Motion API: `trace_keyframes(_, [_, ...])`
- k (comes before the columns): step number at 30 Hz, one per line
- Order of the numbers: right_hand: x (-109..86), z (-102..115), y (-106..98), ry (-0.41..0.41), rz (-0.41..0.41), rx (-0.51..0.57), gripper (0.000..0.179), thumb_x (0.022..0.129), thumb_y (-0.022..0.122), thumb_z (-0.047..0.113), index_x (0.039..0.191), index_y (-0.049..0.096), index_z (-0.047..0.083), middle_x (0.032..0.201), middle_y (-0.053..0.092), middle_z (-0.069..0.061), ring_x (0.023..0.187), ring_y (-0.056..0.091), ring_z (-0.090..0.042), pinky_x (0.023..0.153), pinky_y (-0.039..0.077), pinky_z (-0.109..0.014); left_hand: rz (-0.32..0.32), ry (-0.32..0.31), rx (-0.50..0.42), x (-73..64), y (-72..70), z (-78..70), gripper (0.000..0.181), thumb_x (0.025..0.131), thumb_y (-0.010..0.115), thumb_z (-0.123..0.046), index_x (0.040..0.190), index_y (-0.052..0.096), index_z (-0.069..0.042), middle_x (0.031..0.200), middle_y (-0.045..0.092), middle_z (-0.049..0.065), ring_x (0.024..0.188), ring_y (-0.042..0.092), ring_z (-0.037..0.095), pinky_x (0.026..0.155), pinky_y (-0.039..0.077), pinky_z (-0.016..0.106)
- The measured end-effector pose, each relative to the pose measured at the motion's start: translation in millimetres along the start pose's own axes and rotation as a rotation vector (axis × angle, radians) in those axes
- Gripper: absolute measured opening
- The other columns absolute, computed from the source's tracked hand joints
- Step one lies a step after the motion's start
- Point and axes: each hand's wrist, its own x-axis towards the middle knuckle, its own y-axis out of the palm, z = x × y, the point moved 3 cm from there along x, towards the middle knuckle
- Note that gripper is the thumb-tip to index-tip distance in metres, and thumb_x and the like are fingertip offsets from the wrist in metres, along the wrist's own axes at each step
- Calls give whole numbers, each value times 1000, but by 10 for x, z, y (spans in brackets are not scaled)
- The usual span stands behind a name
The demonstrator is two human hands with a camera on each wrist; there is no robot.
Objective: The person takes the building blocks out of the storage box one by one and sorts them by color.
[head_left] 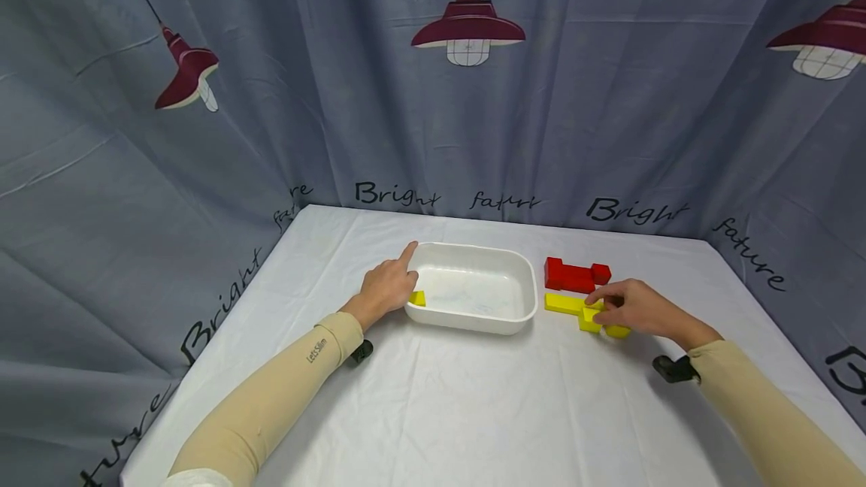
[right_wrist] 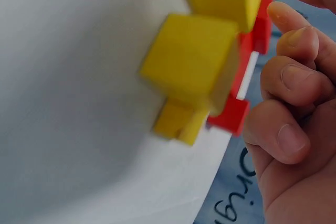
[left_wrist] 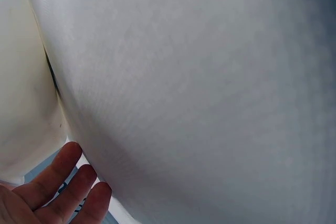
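Observation:
A white tub (head_left: pixel 467 249) stands mid-table. My left hand (head_left: pixel 389 284) lies by its left end with the index finger stretched onto the rim. Its straight fingers (left_wrist: pixel 63 182) show in the left wrist view beside a blurred white surface. A small yellow block (head_left: pixel 417 297) sits under that hand against the tub wall. To the right of the tub lie a red block (head_left: pixel 575 275) and a group of yellow blocks (head_left: pixel 561 303). My right hand (head_left: pixel 598 305) pinches one yellow block (right_wrist: pixel 191 61) of that group, with curled fingers (right_wrist: pixel 294 72) next to the red block (right_wrist: pixel 231 116).
The white tablecloth (head_left: pixel 473 412) is enclosed by a grey curtain printed with lamps (head_left: pixel 468 28) on the left, back and right. The table's left edge runs close to my left forearm. Black wrist mounts sit by both sleeves.

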Motion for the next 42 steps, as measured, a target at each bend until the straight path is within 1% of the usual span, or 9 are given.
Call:
trace_keyframes(8, [99, 294, -39, -38, -2, 11, 36, 86, 79, 27, 118, 73, 12, 74, 51, -3, 74, 49, -21, 61, 38, -28, -3, -1, -1, -1, -17, 23, 63, 103, 40, -30, 162, 20, -27, 125, 68, 13, 97, 65, 25, 75, 53, 45])
trace_keyframes(13, [214, 475, -27, -94, 5, -8, 35, 87, 77, 29, 118, 74, 14, 79, 56, -2, 82, 50, -21, 67, 42, -29, -6, -4, 2, -3, -29, 27, 62, 103, 40, -31, 162, 20, -27, 126, 68, 13, 99, 65, 25, 76, 53, 46])
trace_keyframes(15, [254, 544, -17, -121, 21, -1, 36, 88, 77, 29, 120, 73, 13, 79, 56, -2, 84, 50, -21, 67, 42, -28, -4, -6, 1, -8, -29, 27, 63, 103, 40, -31, 162, 19, -27, 126, 68, 13, 98, 65, 25, 76, 53, 46])
trace_keyframes(21, [370, 730, 2, -186, 63, 80, 33, 87, 79, 25, 117, 73, 10, 72, 50, -3, 69, 49, -19, 60, 37, -25, -1, -6, 6, -12, -33, 19, 63, 103, 40, -30, 162, 19, -26, 120, 70, 11, 92, 63, 23, 73, 52, 44])
trace_keyframes(26, [471, 916, 8, -237, 91, 95, 39, 86, 80, 29, 117, 73, 8, 75, 53, -5, 71, 50, -20, 62, 39, -26, -8, -7, 15, -12, -39, 20, 63, 103, 40, -30, 162, 19, -26, 120, 70, 11, 93, 63, 23, 74, 52, 45])
trace_keyframes(30, [557, 1047, 30, -243, 134, 90, 40, 86, 80, 32, 118, 72, 10, 76, 53, -4, 69, 49, -18, 62, 39, -26, -5, -9, 9, -15, -24, 24, 63, 103, 40, -30, 162, 19, -26, 123, 69, 11, 95, 64, 24, 76, 52, 45])
trace_keyframes(35, [665, 1197, 83, -242, 189, 134, 39, 85, 80, 32, 119, 72, 14, 75, 51, -4, 63, 44, -16, 59, 38, -26, -5, -11, 2, -13, 3, 27, 62, 103, 40, -30, 162, 20, -26, 122, 69, 10, 94, 63, 23, 76, 52, 45])
trace_keyframes(37, [707, 1252, 111, -255, 200, 137, 40, 85, 81, 32, 119, 72, 14, 76, 51, -5, 64, 44, -16, 59, 37, -27, -5, -12, 0, -12, 8, 25, 62, 103, 40, -30, 162, 20, -27, 121, 69, 10, 93, 63, 23, 77, 52, 45])
trace_keyframes(42, [817, 1377, 176, -297, 202, 97, 40, 85, 81, 31, 119, 72, 13, 76, 51, -3, 71, 48, -18, 66, 39, -29, 2, -14, 3, -6, 7, -9, 62, 103, 40, -30, 162, 20, -27, 121, 69, 10, 93, 63, 22, 76, 52, 45])
